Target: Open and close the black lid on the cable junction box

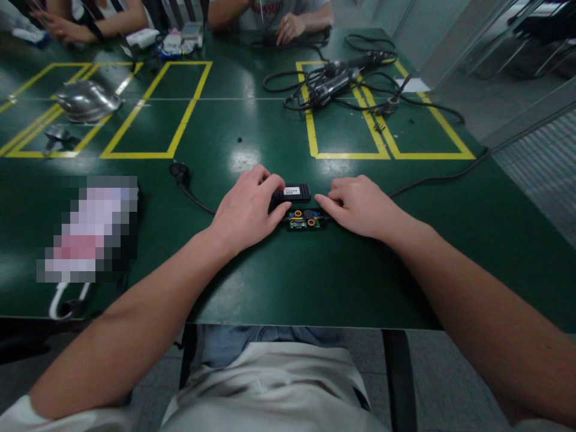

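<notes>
In front of me on the green table lies an open black case half (306,227) with a small circuit board (297,223) in it, showing copper-coloured ring coils and coloured wires. Just beyond it is a ribbed black cover (303,193) with a white label. My left hand (247,207) is closed on the cover's left end, its thumb close to the case half. My right hand (360,207) is curled at the case's right end, over the black cable (432,180); its grip is partly hidden. A plug (180,173) on another cord lies left of my left hand.
A pixelated object (90,228) with a white strap lies at left. Farther back are a shiny metal part (85,101), tangled black cables with a cylindrical tool (333,87), and yellow tape outlines (180,132). Two people sit across, one hand (290,28) resting on the table.
</notes>
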Available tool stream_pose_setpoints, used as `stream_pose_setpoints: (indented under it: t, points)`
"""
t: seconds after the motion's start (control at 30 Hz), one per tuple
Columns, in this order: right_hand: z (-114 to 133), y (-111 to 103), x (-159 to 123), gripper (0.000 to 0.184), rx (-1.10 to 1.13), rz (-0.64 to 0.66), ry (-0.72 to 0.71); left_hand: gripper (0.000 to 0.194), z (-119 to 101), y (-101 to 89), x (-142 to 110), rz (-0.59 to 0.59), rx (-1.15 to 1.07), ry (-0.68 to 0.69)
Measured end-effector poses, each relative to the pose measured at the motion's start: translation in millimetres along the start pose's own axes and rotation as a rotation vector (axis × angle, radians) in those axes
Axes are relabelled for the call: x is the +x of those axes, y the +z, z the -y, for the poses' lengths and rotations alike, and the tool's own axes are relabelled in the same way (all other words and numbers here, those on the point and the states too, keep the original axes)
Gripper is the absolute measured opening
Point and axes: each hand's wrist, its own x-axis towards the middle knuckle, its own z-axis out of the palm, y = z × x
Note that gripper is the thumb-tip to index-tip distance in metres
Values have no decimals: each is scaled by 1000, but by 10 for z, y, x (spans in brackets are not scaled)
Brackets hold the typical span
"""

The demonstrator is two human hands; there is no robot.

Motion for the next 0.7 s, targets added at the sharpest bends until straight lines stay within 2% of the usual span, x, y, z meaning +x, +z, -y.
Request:
stream_pose_setpoints:
  t: [0.1,0.23,0.4,0.47,0.7]
  points:
    - [10,3,2,58,19,-5,20,39,57,31,15,7,-68,24]
    - [9,17,4,59,46,-22,35,32,108,31,49,87,-114,22]
    - [3,28,7,58,52,-26,22,30,102,16,58,84,-129,8]
    - [0,31,8,58,50,-29,16,30,80,-1,49,62,-125,5]
    - [11,5,-1,57,95,-31,32,32,-16,-99,-22,-144,-222,83]
